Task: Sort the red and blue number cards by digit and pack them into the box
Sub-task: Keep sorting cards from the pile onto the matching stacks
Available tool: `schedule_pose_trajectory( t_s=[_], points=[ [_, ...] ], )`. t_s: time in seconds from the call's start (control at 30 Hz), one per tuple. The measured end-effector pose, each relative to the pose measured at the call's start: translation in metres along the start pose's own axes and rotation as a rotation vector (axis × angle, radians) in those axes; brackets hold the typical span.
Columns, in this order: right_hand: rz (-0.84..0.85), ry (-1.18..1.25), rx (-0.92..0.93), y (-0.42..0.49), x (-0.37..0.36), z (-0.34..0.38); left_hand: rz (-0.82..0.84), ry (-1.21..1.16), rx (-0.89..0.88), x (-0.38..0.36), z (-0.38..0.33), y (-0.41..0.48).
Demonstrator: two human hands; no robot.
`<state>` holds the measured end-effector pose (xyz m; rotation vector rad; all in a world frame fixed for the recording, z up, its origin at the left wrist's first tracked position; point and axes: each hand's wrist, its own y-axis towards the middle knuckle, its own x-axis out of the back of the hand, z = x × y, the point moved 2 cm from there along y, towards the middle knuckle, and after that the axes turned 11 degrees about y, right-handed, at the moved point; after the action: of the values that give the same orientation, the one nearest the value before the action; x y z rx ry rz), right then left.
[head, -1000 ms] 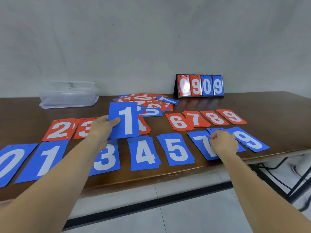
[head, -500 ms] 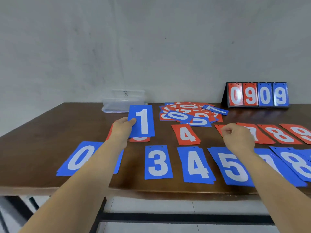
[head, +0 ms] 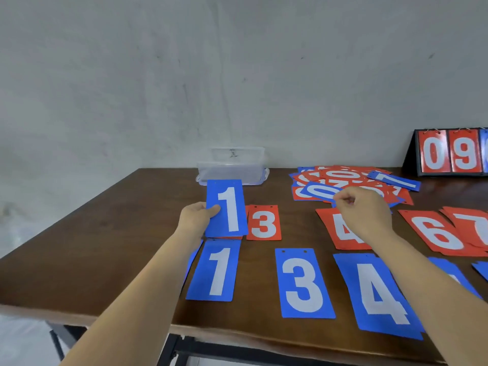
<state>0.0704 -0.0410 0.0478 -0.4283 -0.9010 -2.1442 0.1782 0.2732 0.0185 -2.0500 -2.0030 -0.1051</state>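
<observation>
My left hand [head: 196,217] holds a blue 1 card [head: 227,208] upright above the table, over a red card that it mostly hides. On the table below lies another blue 1 card [head: 215,273], then a blue 3 [head: 303,283] and a blue 4 [head: 377,294]. Behind them are a red 3 [head: 263,222], a red 4 [head: 334,231], a red 6 [head: 435,233] and a red 7 [head: 475,225]. My right hand [head: 364,212] hovers with curled fingers at the near edge of the mixed pile [head: 343,178], beside a blue 0 [head: 319,192]; I see nothing in it. The clear box [head: 231,167] stands at the back.
A flip scoreboard [head: 449,154] showing red 0 and 9 stands at the back right against the wall. The wooden table [head: 118,233] has its left corner and front edge in view, with floor below. A blue card edge [head: 192,260] shows behind my left forearm.
My view has swung left. My right hand left the blue 7 and 8 cards and moved up to the mixed pile. My left hand still holds the blue 1.
</observation>
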Motion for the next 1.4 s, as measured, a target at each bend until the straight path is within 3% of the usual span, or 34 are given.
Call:
schedule_pose_trajectory(
  t_s=[0.4,0.6,0.83,0.97,1.13,1.4],
  points=[
    [0.052,0.0,0.029,0.012,-0.03,0.01,-0.023,0.016,0.001,0.037,-0.004,0.021],
    [0.101,-0.009,0.046,0.008,-0.049,0.023,-0.028,0.057,-0.048,0.079,0.011,-0.021],
    [0.135,0.031,0.068,-0.008,-0.066,0.047,0.021,0.132,-0.059,0.045,0.031,-0.075],
    [0.13,0.025,0.059,-0.013,-0.057,0.044,-0.065,0.35,-0.132,0.033,0.037,-0.081],
    [0.099,-0.03,0.02,-0.021,-0.04,0.034,-0.199,0.822,-0.199,0.02,0.04,-0.087],
    [0.098,-0.076,-0.022,-0.031,-0.028,0.021,-0.275,1.076,-0.217,0.016,0.048,-0.091]
  ],
)
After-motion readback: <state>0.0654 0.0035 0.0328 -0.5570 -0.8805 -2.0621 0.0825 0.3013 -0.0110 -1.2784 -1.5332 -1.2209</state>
